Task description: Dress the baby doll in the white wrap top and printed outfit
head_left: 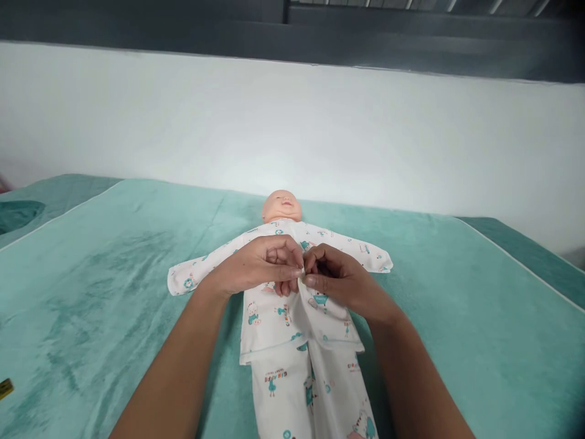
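Note:
A baby doll (282, 206) lies on its back, dressed in a white printed pajama top (269, 323) with long sleeves spread to both sides. Matching white pants (283, 396) cover its legs, overlapped by the top's hem. Over the doll's chest, my left hand (262, 262) pinches the front edge of the top between thumb and fingers. My right hand (340, 274) pinches the same edge from the other side, the fingertips of both hands nearly touching. The cloth is lifted a little there. Any fastener between the fingertips is too small to make out.
A teal plush blanket (114, 292) with some creases lies under the doll. Behind it stands a white wall (228, 122), with a dark band (137, 24) above. A small yellow and black object (6, 388) lies at the left edge.

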The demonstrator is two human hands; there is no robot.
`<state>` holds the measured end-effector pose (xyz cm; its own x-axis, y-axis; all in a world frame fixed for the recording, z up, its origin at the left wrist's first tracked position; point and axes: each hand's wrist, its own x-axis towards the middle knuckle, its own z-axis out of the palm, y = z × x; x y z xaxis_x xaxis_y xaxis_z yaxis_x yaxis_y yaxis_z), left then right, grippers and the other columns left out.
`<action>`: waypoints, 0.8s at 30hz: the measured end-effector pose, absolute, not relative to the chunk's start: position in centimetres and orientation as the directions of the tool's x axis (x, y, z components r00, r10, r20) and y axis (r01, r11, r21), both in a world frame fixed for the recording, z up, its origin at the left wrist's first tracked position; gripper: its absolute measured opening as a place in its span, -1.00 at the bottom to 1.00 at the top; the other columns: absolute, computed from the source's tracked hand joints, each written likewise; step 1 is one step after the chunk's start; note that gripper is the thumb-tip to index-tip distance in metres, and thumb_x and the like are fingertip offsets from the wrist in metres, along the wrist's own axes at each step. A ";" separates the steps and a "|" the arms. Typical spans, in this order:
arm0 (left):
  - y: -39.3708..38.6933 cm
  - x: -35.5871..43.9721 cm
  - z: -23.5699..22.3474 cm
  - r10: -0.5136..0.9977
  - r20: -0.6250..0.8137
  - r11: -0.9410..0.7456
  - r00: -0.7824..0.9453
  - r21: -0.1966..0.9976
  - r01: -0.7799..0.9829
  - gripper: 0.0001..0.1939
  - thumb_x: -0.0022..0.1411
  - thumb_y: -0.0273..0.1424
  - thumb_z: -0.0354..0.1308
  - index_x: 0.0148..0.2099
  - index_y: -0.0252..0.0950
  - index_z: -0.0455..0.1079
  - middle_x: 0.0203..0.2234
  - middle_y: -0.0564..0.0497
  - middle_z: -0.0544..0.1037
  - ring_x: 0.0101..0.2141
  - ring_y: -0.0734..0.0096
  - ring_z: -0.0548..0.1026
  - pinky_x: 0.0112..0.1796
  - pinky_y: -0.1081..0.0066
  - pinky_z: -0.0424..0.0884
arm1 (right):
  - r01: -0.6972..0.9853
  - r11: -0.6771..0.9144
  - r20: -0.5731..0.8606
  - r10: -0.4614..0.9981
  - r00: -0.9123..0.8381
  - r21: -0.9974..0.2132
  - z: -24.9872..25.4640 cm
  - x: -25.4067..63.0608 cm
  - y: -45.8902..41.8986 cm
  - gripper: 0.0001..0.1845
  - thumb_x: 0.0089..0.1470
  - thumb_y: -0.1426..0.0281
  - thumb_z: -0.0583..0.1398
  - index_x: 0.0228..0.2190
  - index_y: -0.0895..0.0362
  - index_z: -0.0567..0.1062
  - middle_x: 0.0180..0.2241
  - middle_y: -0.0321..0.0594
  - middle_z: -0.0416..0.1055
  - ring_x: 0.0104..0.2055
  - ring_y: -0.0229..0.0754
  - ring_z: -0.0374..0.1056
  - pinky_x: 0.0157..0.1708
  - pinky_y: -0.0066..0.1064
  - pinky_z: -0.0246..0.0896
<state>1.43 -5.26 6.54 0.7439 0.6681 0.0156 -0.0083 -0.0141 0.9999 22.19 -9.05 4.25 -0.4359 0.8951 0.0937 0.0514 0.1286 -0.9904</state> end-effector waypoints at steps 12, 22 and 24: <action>-11.7 1.1 2.8 0.936 0.158 -0.265 0.314 0.904 0.335 -0.73 0.29 -0.20 0.06 -0.23 -0.25 0.49 -0.50 0.08 0.45 -0.48 0.51 0.30 -0.44 0.50 0.19 | 0.379 0.357 0.335 0.934 -0.126 -0.854 2.2 20.8 -13.4 -0.67 0.18 0.19 0.17 -0.52 0.12 0.30 -0.51 -0.31 0.20 -0.44 -0.29 0.09 -0.42 -0.42 0.01; -21.0 -0.3 -1.5 0.936 0.346 -0.328 0.062 0.795 0.511 -0.74 0.27 -0.39 0.04 0.01 -0.14 0.34 -0.05 -0.06 0.37 -0.06 0.25 0.38 -0.05 0.27 0.33 | 0.469 0.401 0.416 0.906 -0.077 -0.787 -2.0 23.1 -22.2 -0.85 0.17 0.32 0.17 -0.19 0.03 0.35 -0.09 -0.15 0.29 -0.04 -0.12 0.26 -0.10 -0.29 0.22; -21.1 -0.4 -1.7 0.927 0.375 -0.324 0.028 0.758 0.566 -0.71 0.26 -0.45 -0.01 0.02 -0.16 0.32 -0.05 -0.06 0.38 -0.01 0.22 0.36 -0.01 0.22 0.31 | 0.527 0.378 0.429 0.903 -0.028 -0.761 -2.2 23.6 -22.4 -0.76 0.18 0.28 0.17 -0.11 0.03 0.33 -0.02 -0.12 0.26 0.04 -0.09 0.23 -0.01 -0.24 0.20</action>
<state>-0.43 -21.05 -1.69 0.0277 0.9265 0.3752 0.5661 -0.3239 0.7580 23.55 -22.41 -2.15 -0.0282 0.9029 0.4289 0.5273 0.3779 -0.7610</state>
